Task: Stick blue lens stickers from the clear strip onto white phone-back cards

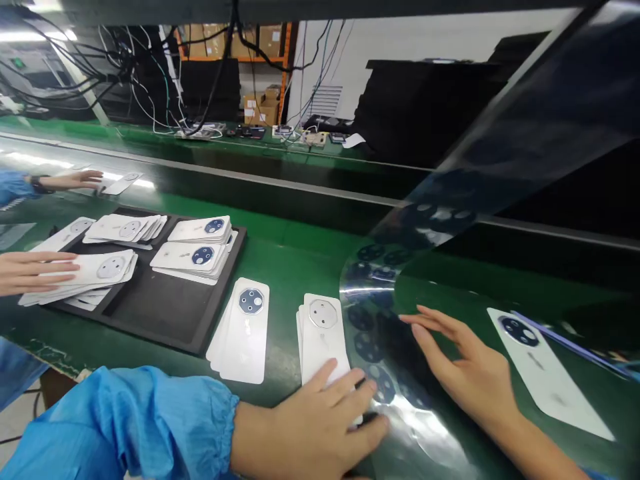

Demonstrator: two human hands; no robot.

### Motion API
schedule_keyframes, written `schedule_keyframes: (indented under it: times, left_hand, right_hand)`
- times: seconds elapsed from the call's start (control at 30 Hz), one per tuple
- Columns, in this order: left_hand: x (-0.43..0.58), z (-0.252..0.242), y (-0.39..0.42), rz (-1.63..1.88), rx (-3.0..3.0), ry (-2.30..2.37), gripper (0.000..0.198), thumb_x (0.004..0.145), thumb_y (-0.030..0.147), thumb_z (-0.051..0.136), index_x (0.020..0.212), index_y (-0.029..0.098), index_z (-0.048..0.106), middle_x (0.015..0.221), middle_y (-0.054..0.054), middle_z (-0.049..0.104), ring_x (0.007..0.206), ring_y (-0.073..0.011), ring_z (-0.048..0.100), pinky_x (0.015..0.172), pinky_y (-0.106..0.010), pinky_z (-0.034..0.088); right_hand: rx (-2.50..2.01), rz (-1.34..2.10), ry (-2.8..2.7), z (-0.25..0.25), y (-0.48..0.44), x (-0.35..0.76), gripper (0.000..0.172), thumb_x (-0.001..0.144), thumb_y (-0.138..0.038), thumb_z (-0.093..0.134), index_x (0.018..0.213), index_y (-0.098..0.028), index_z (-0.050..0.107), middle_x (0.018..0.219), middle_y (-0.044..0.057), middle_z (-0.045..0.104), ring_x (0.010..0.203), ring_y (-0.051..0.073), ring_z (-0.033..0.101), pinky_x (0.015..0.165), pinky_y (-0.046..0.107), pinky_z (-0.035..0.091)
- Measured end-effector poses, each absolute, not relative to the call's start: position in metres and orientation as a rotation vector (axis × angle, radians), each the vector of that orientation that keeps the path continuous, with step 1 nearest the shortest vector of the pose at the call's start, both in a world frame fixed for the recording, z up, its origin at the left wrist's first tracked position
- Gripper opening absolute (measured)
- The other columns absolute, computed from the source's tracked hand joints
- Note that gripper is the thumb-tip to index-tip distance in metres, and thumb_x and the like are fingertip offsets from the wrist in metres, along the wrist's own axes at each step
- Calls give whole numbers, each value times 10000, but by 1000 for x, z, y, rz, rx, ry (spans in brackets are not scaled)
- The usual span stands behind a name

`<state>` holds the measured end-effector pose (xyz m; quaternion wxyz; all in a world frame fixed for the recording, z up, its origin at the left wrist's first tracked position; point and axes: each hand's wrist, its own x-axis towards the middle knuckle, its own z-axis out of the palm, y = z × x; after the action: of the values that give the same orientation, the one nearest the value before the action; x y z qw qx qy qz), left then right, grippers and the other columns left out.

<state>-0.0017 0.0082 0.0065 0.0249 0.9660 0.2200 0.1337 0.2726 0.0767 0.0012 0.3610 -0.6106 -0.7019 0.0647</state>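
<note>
My left hand (325, 413) lies with fingers spread over the lower part of a small stack of white phone back covers (323, 333), whose camera rings are pale. Its fingertips reach the edge of a clear film strip (367, 320) carrying dark round camera-lens pieces. The strip hangs from the upper right and curves down onto the bench. My right hand (465, 360) is at the strip's right edge, thumb and forefinger stretched out and slightly apart; contact is unclear. Left of my left hand is another stack of covers (245, 340) with a dark-blue camera disc on top.
A black tray (155, 307) at left holds several stacks of covers. A co-worker's hand (35, 273) rests on one stack; another hand (75, 180) reaches toward a cover behind. One cover (545, 373) lies at right on the green bench (285, 267). Cables (230, 53) hang overhead.
</note>
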Motion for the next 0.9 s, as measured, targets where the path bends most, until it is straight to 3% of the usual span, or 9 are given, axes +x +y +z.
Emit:
schedule_keyframes:
  times: [0.07,0.13,0.17,0.23,0.33,0.43,0.57,0.73,0.9]
  left_hand:
    - [0,4,7,358,2945,712,649,1047,549,290,1502,105,415,1541,-215,443,1443,-374,399,1184,-562,277]
    - [2,3,5,312,2921,698,639,1045,528,304,1517,108,394,1553,-225,425,1454,-381,384,1190,-578,261]
    - [3,3,5,296,2913,688,638,1042,523,318,1523,108,385,1559,-233,413,1465,-385,368,1193,-585,252]
    - [4,3,4,278,2904,674,637,1031,503,369,1520,96,386,1567,-254,392,1489,-396,324,1200,-599,231]
    - [5,1,6,281,2916,664,604,1003,433,457,1491,79,428,1551,-261,414,1495,-405,307,1210,-622,193]
    - [5,-1,9,269,2964,639,575,993,390,486,1479,84,450,1516,-243,469,1475,-403,344,1213,-633,176]
    - [7,-1,9,242,3012,639,567,985,382,491,1469,87,463,1521,-253,453,1478,-415,330,1194,-638,197]
    - [9,2,5,240,2990,771,590,905,350,579,1450,147,482,1564,-271,365,1506,-494,197,1117,-733,201]
    - [10,1,2,252,2962,819,594,895,330,576,1455,160,472,1585,-281,310,1513,-516,130,1097,-757,175]
  right_hand:
    - [-1562,191,-1846,-5,67,292,441,960,-509,579,1323,-259,602,1064,78,792,424,176,620,321,313,444]
    - [-1478,203,-1971,-6,62,302,394,977,-467,577,1316,-271,618,1101,77,784,797,274,771,511,357,606]
    - [-1417,187,-2047,-5,60,305,351,989,-430,575,1298,-273,636,1148,78,771,976,298,758,677,410,650]
    - [-1281,165,-2193,-1,58,305,290,1011,-340,565,1275,-269,663,1254,81,730,1185,306,681,967,513,588]
    - [-1124,248,-2344,3,54,298,338,1018,-258,559,1349,-250,629,1336,87,687,1329,288,576,1096,556,488]
    - [-1127,338,-2474,4,47,289,466,988,-313,634,1436,-211,556,1461,122,586,1444,315,433,1159,618,386]
    - [-1203,298,-2568,3,40,275,501,1003,-312,624,1467,-164,507,1495,159,543,1428,347,441,1155,683,335]
    - [-1232,181,-2532,0,38,263,380,1049,-258,532,1418,-167,544,1306,148,685,1178,299,627,1141,712,303]
    - [-1194,5,-2526,-1,33,261,291,1034,-145,485,1252,-219,663,1143,114,736,1037,264,660,1134,712,302]
